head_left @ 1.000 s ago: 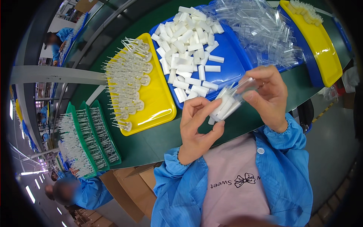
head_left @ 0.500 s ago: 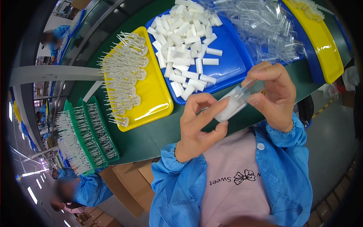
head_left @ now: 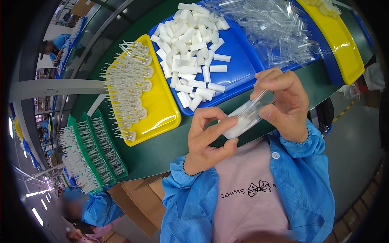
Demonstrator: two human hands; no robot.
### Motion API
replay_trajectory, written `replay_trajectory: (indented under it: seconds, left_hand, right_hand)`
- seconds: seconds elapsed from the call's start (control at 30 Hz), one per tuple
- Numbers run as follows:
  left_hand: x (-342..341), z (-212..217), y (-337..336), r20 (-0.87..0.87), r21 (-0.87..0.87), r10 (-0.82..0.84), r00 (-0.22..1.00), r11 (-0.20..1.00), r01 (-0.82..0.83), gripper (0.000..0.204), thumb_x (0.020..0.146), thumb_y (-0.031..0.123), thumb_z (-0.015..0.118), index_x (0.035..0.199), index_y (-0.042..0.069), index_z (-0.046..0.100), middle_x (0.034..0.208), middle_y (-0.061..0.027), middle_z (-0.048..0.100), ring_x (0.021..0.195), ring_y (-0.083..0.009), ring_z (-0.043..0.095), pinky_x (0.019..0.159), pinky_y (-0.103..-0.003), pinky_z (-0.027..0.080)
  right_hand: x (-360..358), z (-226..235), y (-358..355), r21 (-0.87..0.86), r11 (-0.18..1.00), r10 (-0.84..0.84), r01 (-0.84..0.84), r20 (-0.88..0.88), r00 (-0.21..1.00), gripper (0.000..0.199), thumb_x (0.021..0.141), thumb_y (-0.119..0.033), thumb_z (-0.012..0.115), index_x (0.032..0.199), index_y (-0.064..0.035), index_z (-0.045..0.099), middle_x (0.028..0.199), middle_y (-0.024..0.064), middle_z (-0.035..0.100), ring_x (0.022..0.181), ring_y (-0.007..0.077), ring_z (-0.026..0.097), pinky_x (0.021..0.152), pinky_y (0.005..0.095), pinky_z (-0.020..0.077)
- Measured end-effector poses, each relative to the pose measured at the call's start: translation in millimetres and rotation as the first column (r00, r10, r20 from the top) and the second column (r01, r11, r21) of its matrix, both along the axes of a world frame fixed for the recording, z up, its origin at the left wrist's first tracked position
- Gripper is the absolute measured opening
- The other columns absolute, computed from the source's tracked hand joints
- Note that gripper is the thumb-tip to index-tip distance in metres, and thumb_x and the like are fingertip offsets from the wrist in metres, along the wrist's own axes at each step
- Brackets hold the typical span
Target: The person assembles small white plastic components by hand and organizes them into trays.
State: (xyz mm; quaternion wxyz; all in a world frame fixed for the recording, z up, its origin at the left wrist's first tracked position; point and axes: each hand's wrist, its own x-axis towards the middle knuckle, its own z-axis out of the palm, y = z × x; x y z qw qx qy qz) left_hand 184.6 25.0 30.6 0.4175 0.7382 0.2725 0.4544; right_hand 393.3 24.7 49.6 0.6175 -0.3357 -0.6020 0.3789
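Note:
Both hands hold a clear plastic tube (head_left: 254,109) in front of my chest, tilted with its right end higher. A white piece (head_left: 233,130) shows inside its lower left part. My left hand (head_left: 206,139) grips that lower end between thumb and fingers. The upper end is pinched between thumb and fingers of my right hand (head_left: 287,95), which partly hide it. Behind the hands, white foam-like cylinders (head_left: 196,48) are heaped in a blue tray (head_left: 243,67). A pile of clear plastic pieces (head_left: 279,34) lies to the right of them.
Left of the blue tray, a yellow tray (head_left: 162,117) carries rows of thin white stemmed parts (head_left: 127,81). Green racks (head_left: 87,152) with similar parts stand farther left. Another yellow tray (head_left: 348,52) is at the right. Cardboard boxes (head_left: 139,202) and a co-worker in blue (head_left: 99,206) are at lower left.
The whole view has shifted slightly, with trays and hands lying a little farther left. Both hands keep their grip on the tube. The co-worker at lower left has moved a little.

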Motion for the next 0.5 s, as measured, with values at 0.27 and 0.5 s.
replay_trajectory:
  seconds: [0.27,0.5]
  left_hand:
    - [0,3,3,0.052,-0.145,-0.131,0.99,0.98,0.137,0.046,0.065,0.001,0.07,0.111,-0.001,0.064,0.105,-0.0108,0.046,0.091,-0.0195,0.052,0.076,-0.03,0.047]
    - [8,4,-7,-0.139,0.241,0.227,0.964,0.952,-0.189,0.051,0.058,-0.001,0.071,0.108,0.005,0.067,0.096,-0.0087,0.052,0.085,-0.0208,0.055,0.071,-0.029,0.046]
  right_hand:
    - [6,0,5,0.155,0.987,0.041,-0.041,0.006,0.999,0.03,0.079,-0.012,0.074,0.103,-0.0019,0.058,0.094,0.0093,0.062,0.091,0.02,0.056,0.081,0.0337,0.0439]
    - [7,3,-3,-0.069,0.998,0.011,-0.013,-0.028,1.0,0.031,0.077,-0.012,0.076,0.101,-0.002,0.06,0.095,0.009,0.063,0.091,0.0196,0.056,0.083,0.0329,0.0428]
